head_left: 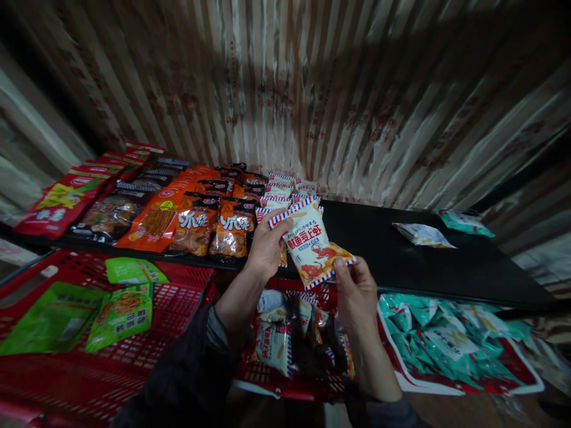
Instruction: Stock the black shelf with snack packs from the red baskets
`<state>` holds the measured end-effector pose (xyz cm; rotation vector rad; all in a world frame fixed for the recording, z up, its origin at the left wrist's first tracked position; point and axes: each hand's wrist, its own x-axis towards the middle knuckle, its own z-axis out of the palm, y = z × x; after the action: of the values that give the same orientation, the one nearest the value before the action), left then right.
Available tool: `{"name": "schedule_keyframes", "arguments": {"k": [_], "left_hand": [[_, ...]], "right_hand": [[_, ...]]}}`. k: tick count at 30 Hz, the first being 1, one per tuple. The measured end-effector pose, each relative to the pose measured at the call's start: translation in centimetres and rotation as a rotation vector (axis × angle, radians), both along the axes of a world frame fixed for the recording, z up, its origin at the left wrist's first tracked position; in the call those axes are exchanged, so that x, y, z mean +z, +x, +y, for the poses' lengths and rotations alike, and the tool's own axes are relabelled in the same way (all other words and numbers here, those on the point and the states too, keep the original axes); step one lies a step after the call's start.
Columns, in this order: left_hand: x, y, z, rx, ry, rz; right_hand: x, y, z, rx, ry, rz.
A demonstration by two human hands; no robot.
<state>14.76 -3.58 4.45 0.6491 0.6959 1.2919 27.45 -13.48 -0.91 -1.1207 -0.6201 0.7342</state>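
Observation:
A white and orange snack bag (308, 241) with striped edges hangs over the front edge of the black shelf (357, 238), held between both hands. My left hand (270, 244) pinches its upper left corner, and my right hand (354, 285) grips its lower right corner. Behind it, similar white bags (280, 189) stand in rows on the shelf. Below my hands, a red basket (263, 374) holds several more of these bags (273, 342), some partly hidden by my right forearm.
Left on the shelf are orange bags (191, 229), dark bags (111, 211) and red bags (57, 202). A white bag (423, 235) and a teal bag (464, 223) lie right. Baskets below hold green bags (122, 315) at left and teal bags (450, 345) at right.

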Motion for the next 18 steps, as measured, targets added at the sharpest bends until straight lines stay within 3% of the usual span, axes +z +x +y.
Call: {"name": "schedule_keyframes", "arguments": {"k": [7, 11, 18], "left_hand": [[0.1, -2.6, 1.5, -0.164, 0.184, 0.215], [-0.2, -2.7, 1.5, -0.234, 0.200, 0.242], [-0.1, -2.1, 1.1, -0.173, 0.281, 0.176]], "right_hand": [[1.9, 1.9, -1.3, 0.074, 0.007, -0.109], [2.3, 3.2, -1.8, 0.096, -0.005, -0.162], [2.9, 3.9, -2.2, 0.125, -0.089, -0.238]]}}
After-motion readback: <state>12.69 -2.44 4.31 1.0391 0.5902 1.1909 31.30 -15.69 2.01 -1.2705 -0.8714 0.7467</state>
